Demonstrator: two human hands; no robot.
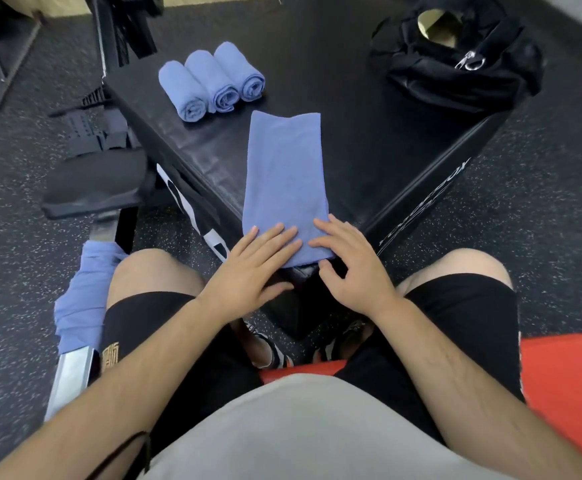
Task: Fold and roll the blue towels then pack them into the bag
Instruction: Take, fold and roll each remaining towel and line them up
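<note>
Towel point(286, 174) on box point(369, 133), floor point(552, 209) perhaps rubber

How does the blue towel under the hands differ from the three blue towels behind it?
The long folded blue cloth towel lies flat; the three rolled blue cloth towels are cylinders. The left hand and right hand rest on the flat towel; nothing touches the rolls. Same blue colour.
</note>
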